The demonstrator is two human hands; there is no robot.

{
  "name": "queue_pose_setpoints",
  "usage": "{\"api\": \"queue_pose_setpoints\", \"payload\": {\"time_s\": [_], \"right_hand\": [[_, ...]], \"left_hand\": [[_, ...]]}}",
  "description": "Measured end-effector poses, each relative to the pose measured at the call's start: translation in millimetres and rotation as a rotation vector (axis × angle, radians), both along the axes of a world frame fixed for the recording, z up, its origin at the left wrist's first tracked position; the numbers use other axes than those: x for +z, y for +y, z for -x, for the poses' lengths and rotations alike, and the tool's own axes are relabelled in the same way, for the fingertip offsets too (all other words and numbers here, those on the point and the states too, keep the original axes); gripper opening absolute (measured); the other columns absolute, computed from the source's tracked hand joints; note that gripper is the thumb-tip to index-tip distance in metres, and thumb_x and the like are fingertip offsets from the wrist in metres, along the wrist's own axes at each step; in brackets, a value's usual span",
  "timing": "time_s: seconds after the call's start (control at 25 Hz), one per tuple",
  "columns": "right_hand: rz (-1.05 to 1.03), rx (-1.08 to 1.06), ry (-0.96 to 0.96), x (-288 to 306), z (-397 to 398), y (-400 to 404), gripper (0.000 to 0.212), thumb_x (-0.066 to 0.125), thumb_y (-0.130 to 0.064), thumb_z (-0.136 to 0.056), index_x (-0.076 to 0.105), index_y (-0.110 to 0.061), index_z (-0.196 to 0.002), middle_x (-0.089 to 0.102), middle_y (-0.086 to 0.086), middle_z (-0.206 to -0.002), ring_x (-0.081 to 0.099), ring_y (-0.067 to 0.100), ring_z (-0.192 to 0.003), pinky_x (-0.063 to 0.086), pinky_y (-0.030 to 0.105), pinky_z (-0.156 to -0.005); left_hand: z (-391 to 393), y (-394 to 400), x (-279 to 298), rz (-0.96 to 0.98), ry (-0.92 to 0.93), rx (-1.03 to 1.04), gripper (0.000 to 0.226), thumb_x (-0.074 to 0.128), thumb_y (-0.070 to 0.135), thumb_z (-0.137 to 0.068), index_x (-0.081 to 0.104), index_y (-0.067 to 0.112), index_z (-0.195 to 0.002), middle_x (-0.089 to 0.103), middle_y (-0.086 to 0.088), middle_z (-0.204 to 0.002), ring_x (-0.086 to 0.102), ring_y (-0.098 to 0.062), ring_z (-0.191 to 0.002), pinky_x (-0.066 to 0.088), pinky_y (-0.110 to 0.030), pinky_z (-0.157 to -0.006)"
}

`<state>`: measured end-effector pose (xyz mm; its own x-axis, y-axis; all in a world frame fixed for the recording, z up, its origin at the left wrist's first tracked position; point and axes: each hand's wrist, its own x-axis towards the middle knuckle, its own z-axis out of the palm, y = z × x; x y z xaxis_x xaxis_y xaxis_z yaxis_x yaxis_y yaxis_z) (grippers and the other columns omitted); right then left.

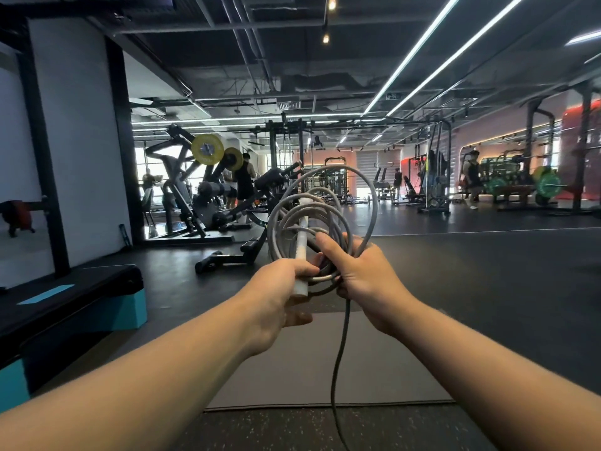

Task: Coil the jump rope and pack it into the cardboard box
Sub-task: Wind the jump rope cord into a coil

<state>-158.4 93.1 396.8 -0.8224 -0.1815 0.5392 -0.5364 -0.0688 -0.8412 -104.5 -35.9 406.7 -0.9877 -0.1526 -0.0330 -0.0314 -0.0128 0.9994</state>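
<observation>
Closest to you, the loose tail of the jump rope [340, 359] drops straight down from your hands and runs off the bottom of the view, over the grey mat [325, 362] on the floor, so there is slack left to wind in. Up at the grip: your left hand [276, 289] is wrapped round the white handle [302, 242], with its end poking out below your fingers. Your right hand [361, 275] is closed on the gathered strands, thumb pressed over the top of the bundle. Above both hands the grey loops [322, 203] stand up in an uneven fan, one big loop reaching well past the smaller ones.

To my eye you're mid-coil. Keep that right thumb pinning the crossing point, feed the hanging tail up in a loop matched to the smaller rings, and pull the big one down to size so the bundle sits flat for packing. Don't loosen the left hand, or the handle may slip and the rings spring open.

Off to the left, a black and teal step platform [81, 304]. Beyond, weight machines with yellow plates [207, 149] and people training in the distance. The cardboard box is nowhere in view, so you'll have to find it before packing.
</observation>
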Motion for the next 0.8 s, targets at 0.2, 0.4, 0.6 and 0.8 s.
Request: {"api": "queue_pose_setpoints", "payload": {"time_s": [0.2,0.4,0.6,0.8], "right_hand": [[-0.335,-0.011,0.148,10,5,7,0.031,0.062,-0.024,-0.1,0.064,-0.01,-0.073,0.067,-0.003,-0.059,0.055,0.004,-0.053,0.043,0.019,-0.057],[-0.695,0.043,0.231,24,7,14,0.023,0.067,-0.025,-0.096,0.069,-0.001,-0.099,0.075,0.011,-0.08,0.066,0.013,-0.068,0.055,0.032,-0.071],[-0.973,0.01,0.406,42,-1,15,0.009,0.071,-0.026,-0.089,0.066,-0.02,-0.094,0.072,0.0,-0.088,0.067,0.015,-0.078,0.055,0.027,-0.071],[-0.949,0.046,0.385,50,-3,31,0.009,0.076,-0.024,-0.088,0.07,-0.017,-0.088,0.068,-0.004,-0.071,0.058,0.006,-0.058,0.047,0.02,-0.057]], "left_hand": [[-5,-20,18,0.668,0.16,0.286,0.126,0.085,0.038,-0.066,-0.001,0.03,-0.157,0.017,-0.008,-0.162,0.026,-0.036,-0.144,0.032,-0.052,-0.114],[-7,-25,58,2.189,0.99,0.259,0.117,0.067,0.047,-0.075,-0.014,0.029,-0.158,-0.016,-0.009,-0.167,-0.019,-0.032,-0.152,-0.005,-0.062,-0.119],[13,-16,69,1.867,0.573,-0.196,0.061,0.077,0.039,-0.072,0.051,0.03,-0.126,0.068,0.005,-0.112,0.063,-0.022,-0.107,0.052,-0.039,-0.092],[17,-27,46,1.213,0.466,-0.324,0.013,0.081,0.024,-0.075,0.071,0.022,-0.084,0.073,0.008,-0.075,0.065,-0.012,-0.068,0.05,-0.029,-0.068]]}}
